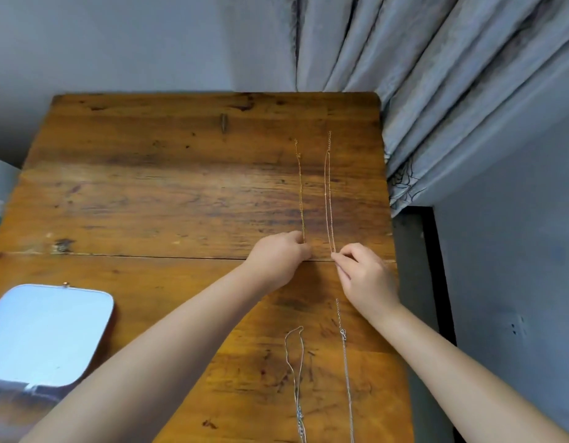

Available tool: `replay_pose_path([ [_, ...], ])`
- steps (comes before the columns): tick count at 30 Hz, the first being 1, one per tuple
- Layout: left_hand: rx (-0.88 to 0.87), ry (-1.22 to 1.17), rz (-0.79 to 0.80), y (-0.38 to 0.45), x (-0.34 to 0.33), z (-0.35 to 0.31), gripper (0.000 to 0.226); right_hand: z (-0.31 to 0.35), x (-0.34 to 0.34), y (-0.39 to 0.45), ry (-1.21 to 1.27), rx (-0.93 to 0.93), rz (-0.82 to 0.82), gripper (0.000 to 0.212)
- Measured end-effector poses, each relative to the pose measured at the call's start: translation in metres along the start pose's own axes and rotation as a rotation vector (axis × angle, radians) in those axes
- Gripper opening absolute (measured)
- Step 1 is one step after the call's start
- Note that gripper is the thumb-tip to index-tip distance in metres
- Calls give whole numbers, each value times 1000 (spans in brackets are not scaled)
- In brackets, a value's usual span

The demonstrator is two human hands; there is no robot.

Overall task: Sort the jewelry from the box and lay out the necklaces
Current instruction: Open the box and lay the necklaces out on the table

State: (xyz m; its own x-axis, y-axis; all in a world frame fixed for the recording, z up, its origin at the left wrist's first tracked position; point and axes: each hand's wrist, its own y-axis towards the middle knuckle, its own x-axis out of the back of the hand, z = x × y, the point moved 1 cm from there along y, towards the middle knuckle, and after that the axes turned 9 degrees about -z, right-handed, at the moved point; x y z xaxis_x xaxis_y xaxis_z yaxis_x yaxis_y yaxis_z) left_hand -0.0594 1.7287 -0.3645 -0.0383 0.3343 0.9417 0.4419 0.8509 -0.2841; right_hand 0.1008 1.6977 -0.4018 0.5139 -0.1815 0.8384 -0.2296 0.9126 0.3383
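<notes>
Two thin gold necklaces lie stretched lengthwise on the wooden table [149, 193]. The left gold necklace [300, 187] runs away from me, and my left hand [281, 259] pinches its near end. The right gold necklace [328, 193] lies doubled beside it, and my right hand [363, 276] pinches its near end with thumb and forefinger. Closer to me two silver necklaces rest on the table: a looped silver chain [295, 372] and a straight silver chain [345, 362], both running off the bottom edge. No box is visible.
A rounded mirror [43, 334] lies at the table's near left. A small dark metal piece [224, 123] sits near the far edge. Grey curtains [436, 75] hang at the back right, close to the table's right edge [392, 238].
</notes>
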Motion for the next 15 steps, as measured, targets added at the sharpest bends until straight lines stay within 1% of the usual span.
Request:
replay_pose_path([
  [2, -100, 176, 76, 0, 2, -7, 27, 0, 0, -10, -31, 22, 14, 12],
  [6, -201, 354, 99, 0, 0, -25, 26, 1, 3, -25, -77, 45, 51, 22],
  [11, -175, 390, 65, -16, -10, -42, 29, -1, 8, -37, -70, 44, 87, 33],
  [13, -161, 360, 56, -25, -14, -43, 31, -1, 12, -39, -46, 32, 95, 38],
  [15, -117, 302, 52, -36, -18, -42, 38, -1, 14, -42, -12, 16, 95, 40],
])
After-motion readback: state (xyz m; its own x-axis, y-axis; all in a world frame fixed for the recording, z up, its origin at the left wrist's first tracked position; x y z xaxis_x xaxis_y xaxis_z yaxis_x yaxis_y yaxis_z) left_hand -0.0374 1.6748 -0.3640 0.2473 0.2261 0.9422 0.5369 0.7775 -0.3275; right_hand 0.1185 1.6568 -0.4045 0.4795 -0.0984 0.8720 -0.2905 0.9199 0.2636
